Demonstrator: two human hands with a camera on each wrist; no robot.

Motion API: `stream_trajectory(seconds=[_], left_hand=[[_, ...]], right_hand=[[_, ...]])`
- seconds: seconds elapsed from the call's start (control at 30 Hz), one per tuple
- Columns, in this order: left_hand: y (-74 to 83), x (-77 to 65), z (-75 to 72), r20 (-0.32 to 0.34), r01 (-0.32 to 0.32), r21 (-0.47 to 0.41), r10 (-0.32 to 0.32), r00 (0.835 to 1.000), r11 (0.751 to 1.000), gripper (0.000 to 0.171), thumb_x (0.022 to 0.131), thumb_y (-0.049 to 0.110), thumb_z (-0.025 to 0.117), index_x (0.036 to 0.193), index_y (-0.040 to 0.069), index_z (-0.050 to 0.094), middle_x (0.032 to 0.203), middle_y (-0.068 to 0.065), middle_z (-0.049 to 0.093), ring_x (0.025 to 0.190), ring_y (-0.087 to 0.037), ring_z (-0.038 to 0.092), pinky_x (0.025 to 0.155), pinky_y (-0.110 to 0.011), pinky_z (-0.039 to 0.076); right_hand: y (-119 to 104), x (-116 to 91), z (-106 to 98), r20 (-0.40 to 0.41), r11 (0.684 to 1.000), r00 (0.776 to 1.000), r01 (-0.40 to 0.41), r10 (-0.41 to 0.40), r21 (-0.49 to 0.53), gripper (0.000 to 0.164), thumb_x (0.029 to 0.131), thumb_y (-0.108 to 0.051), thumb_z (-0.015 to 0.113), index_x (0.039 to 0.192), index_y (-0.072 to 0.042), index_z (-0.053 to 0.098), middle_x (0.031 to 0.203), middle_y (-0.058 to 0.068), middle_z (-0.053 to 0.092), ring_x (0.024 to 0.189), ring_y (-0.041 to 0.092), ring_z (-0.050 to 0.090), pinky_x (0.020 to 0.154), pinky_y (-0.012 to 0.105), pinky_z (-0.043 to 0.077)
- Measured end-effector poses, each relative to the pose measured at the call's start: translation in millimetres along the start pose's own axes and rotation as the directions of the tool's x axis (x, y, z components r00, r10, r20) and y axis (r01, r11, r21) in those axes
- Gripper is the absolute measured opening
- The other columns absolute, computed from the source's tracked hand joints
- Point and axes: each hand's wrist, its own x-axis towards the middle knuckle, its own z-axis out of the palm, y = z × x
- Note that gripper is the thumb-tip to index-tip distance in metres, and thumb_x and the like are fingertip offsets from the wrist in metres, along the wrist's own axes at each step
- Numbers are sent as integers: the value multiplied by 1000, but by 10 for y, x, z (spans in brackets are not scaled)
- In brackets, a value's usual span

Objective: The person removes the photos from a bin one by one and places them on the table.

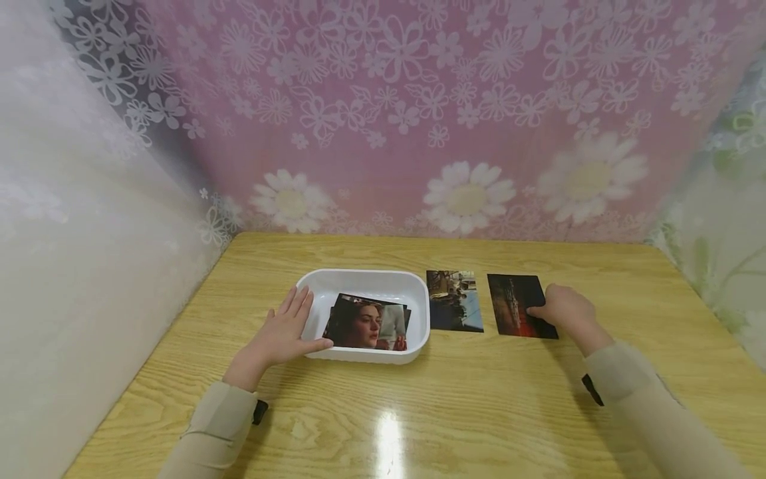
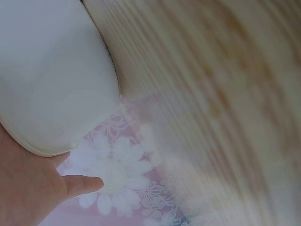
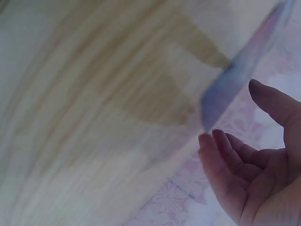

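My left hand (image 1: 284,336) lies with fingers spread along the left rim of a white plastic basin (image 1: 365,357), its thumb by the front rim. Inside the basin, a photo card of a face (image 1: 366,324) lies over another dark card. At the right, my right hand (image 1: 568,311) is at the right edge of a dark red photo card (image 1: 513,306), the thumb overlapping it in the head view. From the right wrist, the thumb (image 3: 270,101) stands apart from the loosely bent fingers, whose tips are right by the card's edge.
Between the basin and the dark red card lies another photo card (image 1: 456,303) with a brown and blue picture. Everything rests on a wood-grain table (image 1: 335,412). A pink floral curtain (image 1: 383,133) rises behind its far edge, with pale sheeting on both sides.
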Motion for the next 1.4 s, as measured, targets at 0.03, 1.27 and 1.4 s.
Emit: stream_trajectory(seconds=[0.03,1.27,1.4], left_hand=[[4,0,-1,1,-1,-1,1,1000,1000,101,75,64,51,140,-3,14,146,-16,7,132,-32,-1,91,-65,16],[-19,-10,18,8,-18,85,18,1000,996,96,77,69,41,141,2,15,147,-12,6,132,-30,-2,91,-66,12],[-30,-3,31,-2,-18,85,19,1000,996,96,77,68,43,141,2,16,147,-12,7,132,-30,-1,91,-66,13]], right_hand=[[-5,-6,-3,-6,1000,1000,8,-8,2,45,83,-35,59,85,9,51,67,14,51,51,18,46,45,30,35],[-1830,-255,174,-162,872,863,489,-478,30,64,79,-40,64,124,3,45,117,18,51,102,32,50,79,42,43],[-1974,-245,258,-129,871,865,490,-485,11,66,80,-42,61,128,0,42,123,16,47,110,32,44,85,44,39]])
